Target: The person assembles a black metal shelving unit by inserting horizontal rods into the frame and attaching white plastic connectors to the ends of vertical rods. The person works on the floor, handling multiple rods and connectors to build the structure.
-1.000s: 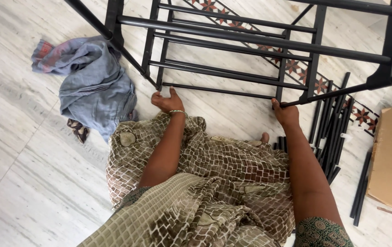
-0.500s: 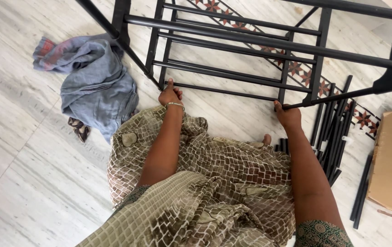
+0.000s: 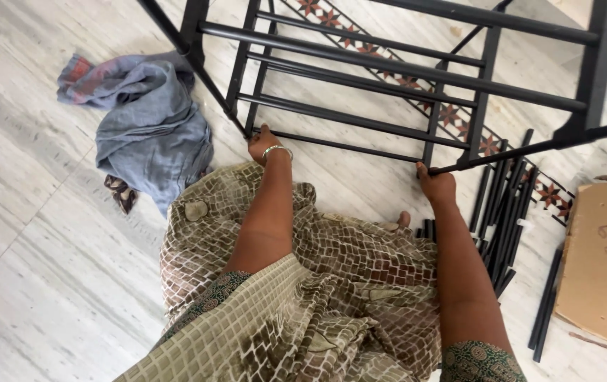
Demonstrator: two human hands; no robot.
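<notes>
Both closed on black rack [image 3: 388, 67] ahead, left hand [image 3: 264, 143] on lowest bar's near-left end, right hand [image 3: 436, 185] on right post, bars running left-right, loose rods [image 3: 505, 212] beside right.

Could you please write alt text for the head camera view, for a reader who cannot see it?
A seated person's left hand and right hand each grip the lower end of a black metal rack on a pale tiled floor. A blue-grey cloth lies left; loose black rods and a cardboard box lie right.
</notes>
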